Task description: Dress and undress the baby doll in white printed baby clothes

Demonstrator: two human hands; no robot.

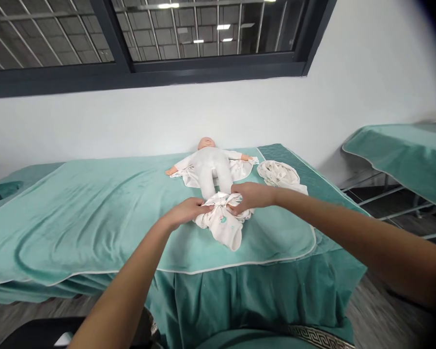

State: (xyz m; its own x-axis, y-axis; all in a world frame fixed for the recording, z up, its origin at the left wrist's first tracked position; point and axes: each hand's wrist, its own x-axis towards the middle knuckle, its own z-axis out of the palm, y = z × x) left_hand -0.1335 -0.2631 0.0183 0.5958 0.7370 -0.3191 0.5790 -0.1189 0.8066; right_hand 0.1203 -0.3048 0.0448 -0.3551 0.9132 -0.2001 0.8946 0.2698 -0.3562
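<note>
A baby doll [210, 162] in a white bodysuit lies on its back on a teal-covered bed [94, 213], head toward the wall. Under its torso is an opened white garment [240, 169]. At the doll's feet is a bunched pair of white baby trousers [221, 223] with a small print. My left hand [187, 211] is closed on the left side of the bunched fabric. My right hand [249, 196] is closed on its right side. The doll's lower legs are hidden inside the gathered cloth.
Another folded white printed cloth [278, 173] lies on the bed right of the doll. A second teal bed [403, 150] stands at the right, with metal legs. The white wall and a dark window frame are behind. A dark object [32, 332] is at bottom left.
</note>
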